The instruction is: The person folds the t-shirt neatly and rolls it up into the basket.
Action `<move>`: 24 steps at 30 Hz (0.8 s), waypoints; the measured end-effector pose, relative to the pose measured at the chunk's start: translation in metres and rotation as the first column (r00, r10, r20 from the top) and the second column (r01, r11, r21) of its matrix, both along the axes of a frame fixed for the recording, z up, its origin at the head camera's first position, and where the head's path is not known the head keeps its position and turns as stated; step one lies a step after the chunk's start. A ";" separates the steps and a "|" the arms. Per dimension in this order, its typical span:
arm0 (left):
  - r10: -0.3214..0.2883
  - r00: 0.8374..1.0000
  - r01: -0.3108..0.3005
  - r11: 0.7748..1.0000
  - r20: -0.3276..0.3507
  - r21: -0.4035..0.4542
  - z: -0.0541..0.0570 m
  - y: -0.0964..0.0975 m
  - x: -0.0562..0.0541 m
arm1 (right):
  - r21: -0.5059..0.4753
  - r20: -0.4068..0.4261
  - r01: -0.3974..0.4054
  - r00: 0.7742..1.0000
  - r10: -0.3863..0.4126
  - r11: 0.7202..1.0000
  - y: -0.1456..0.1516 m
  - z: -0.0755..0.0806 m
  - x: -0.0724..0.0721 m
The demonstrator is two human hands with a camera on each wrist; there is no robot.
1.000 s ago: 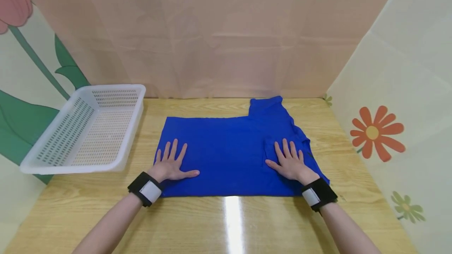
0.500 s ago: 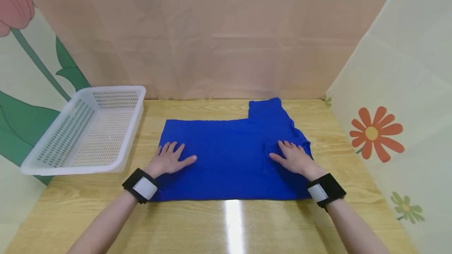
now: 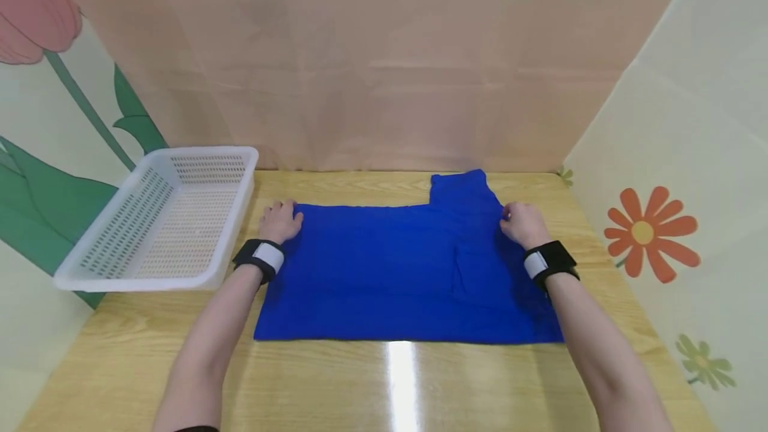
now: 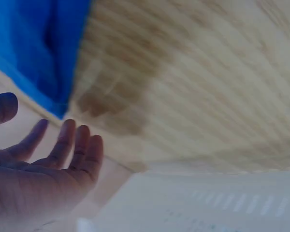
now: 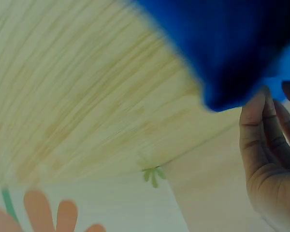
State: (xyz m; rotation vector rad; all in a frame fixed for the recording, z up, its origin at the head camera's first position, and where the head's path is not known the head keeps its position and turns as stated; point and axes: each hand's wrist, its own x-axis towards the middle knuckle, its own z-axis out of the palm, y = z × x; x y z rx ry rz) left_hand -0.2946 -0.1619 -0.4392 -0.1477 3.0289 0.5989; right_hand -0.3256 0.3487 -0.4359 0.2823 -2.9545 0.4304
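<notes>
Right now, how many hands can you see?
2. The left hand is by the far left corner of the blue cloth, and the right hand is at the cloth's right edge. No other hands show.

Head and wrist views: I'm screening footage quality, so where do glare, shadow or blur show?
Head view: a bright glare streak on the table, nearside of the blue cloth; left wrist view: soft overall, left hand dim, a likely shadow beside the cloth; right wrist view: cloth edge blurred, right hand dim.
</notes>
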 end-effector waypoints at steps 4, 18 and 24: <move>0.013 0.999 -0.013 0.999 -0.030 -0.030 -0.009 -0.005 -0.005 | 0.027 0.034 0.048 0.998 -0.049 0.998 0.010 -0.005 -0.005; -0.056 0.998 0.056 0.998 -0.030 -0.007 -0.008 -0.010 -0.027 | 0.000 0.120 0.103 0.988 -0.103 0.995 0.013 -0.004 -0.036; -0.088 0.994 0.084 0.995 -0.061 -0.058 -0.009 -0.015 -0.033 | -0.001 0.221 0.073 0.973 -0.071 0.997 0.013 -0.004 -0.044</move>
